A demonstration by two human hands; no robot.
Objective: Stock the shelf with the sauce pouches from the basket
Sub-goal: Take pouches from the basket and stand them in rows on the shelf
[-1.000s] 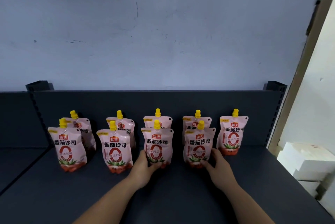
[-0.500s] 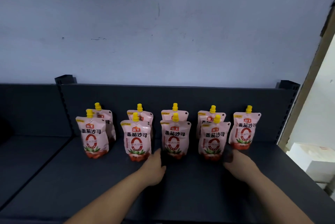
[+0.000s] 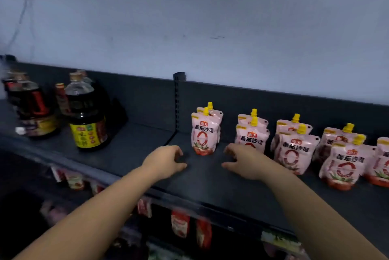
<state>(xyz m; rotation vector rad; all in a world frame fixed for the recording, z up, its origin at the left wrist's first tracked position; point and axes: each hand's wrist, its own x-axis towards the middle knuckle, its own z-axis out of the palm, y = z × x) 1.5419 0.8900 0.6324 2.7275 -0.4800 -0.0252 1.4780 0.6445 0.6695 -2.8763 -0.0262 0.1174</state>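
Both hands hold nothing: the left hand (image 3: 166, 161) and the right hand (image 3: 246, 160) sit low over the shelf (image 3: 210, 188), fingers loosely curled, palms down, forearms reaching forward. The sauce pouches (image 3: 294, 152) stand upright, yellow caps up, in pairs running off to the right. The leftmost pouch (image 3: 203, 135) stands just beyond the gap between the 2 hands, about equally near each. The right hand's fingertips lie just before the 2nd pair. The basket is not in view.
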